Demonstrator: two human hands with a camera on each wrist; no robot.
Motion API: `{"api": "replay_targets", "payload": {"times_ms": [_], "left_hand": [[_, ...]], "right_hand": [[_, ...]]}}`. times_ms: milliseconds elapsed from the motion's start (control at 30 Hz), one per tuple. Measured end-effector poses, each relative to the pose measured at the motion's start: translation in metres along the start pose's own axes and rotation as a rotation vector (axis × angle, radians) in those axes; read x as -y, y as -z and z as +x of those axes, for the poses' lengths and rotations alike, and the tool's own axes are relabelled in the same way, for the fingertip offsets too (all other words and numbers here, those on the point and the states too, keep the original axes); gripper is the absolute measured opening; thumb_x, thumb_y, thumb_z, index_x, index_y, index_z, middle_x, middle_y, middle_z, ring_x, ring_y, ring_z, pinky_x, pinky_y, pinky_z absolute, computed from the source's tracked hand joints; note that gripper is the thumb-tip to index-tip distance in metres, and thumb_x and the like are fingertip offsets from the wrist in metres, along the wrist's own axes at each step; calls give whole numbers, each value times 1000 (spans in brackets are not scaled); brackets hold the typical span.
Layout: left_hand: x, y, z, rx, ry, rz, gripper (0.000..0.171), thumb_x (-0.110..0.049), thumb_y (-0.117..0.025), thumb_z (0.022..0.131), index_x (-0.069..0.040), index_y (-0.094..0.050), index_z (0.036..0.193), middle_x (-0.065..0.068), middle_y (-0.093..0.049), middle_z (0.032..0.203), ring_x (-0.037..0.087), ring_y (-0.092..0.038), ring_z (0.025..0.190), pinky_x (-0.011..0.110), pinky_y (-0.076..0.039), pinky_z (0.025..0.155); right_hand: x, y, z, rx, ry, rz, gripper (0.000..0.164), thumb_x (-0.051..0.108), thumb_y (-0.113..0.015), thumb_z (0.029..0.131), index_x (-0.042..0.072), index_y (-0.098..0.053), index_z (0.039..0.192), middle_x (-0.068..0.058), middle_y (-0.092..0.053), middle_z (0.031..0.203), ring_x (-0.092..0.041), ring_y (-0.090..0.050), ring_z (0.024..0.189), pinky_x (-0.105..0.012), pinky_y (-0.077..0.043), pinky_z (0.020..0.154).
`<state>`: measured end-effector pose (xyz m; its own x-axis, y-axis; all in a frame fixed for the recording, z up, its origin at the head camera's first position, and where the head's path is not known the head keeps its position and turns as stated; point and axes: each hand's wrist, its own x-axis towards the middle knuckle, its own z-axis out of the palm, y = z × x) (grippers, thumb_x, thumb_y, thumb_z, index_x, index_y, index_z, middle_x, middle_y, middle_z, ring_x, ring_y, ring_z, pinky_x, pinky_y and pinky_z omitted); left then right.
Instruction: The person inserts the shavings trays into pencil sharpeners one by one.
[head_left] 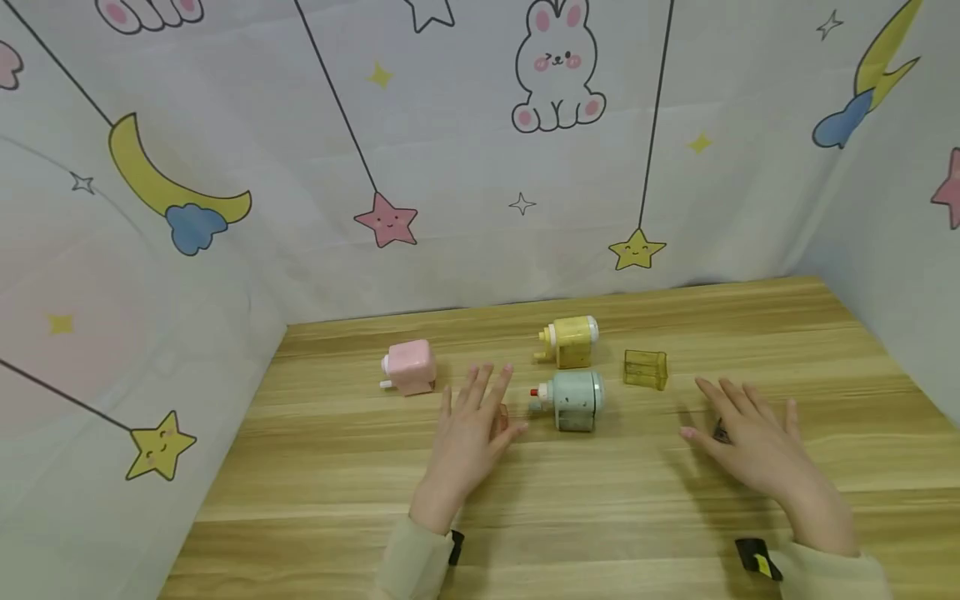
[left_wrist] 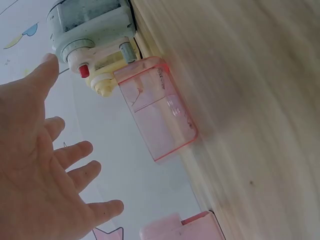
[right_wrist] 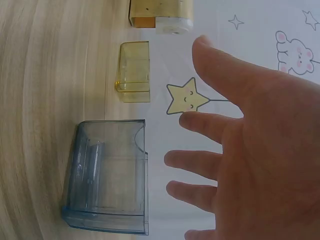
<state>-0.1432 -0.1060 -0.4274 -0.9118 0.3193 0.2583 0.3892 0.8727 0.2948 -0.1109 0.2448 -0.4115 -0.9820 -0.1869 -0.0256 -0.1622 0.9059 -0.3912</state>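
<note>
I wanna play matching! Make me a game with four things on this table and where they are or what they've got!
1. see-through pink box
2. see-through bluish box
3. see-through yellow box
4. green sharpener

A. has a red tip
B. partly hidden by the right hand in the head view
C. partly hidden by the left hand in the head view
D. between the yellow sharpener and the right hand

Pairs: 1-C, 2-B, 3-D, 4-A
</note>
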Motion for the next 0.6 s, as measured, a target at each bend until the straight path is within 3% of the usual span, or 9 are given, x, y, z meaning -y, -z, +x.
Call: {"api": "replay_targets", "payload": {"times_ms": [333,600], "left_hand": [[-3,-3,2,4,-46,-32,88,-49,-64,75,-27,-14,145,9,-21,149,21,-4,133,62,-15,104],[-8,-5,8,8,-117,-57,94,-48,-65,74,-26,-8,145,12,-21,149,23,-2,133,57,-20,106]], "right_hand": [[-2,1,-4,3,17,16,83,54,-48,85,11,-11,145,-35,-18,141,-54,-10,123,-78,13,89],[-6,1,-4,4,18,-9,92,56,-56,78,9,-12,145,-38,-24,137,-56,-19,118,-83,-7,85]]}}
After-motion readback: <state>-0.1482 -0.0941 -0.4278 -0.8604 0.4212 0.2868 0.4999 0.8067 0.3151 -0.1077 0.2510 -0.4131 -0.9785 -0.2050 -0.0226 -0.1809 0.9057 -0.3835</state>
